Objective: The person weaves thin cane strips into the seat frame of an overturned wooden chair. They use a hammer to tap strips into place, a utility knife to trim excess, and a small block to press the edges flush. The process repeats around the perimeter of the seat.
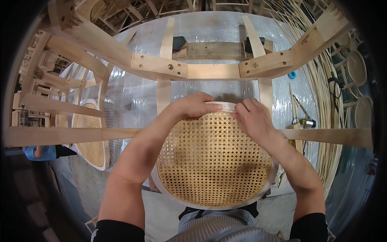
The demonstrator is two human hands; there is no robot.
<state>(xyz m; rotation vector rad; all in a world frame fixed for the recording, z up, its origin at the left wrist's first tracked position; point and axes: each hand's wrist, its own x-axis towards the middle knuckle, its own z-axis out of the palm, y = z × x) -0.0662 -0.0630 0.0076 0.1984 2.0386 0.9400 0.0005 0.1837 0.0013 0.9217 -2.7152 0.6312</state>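
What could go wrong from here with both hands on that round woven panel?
The left hand and right hand sit close together at the far rim of the panel, so a slip might press fingers into the cane mesh. The wooden frame lies just beyond them in view, so a forward jerk could possibly bump knuckles.

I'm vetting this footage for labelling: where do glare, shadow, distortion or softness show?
All in the head view: bright glare streaks the plastic sheeting; the corners fall to black, and straight edges likely bend; a dark patch at the lower right of the cane panel may be shadow; the left hand and right hand look fairly sharp, the round pieces far right softer.
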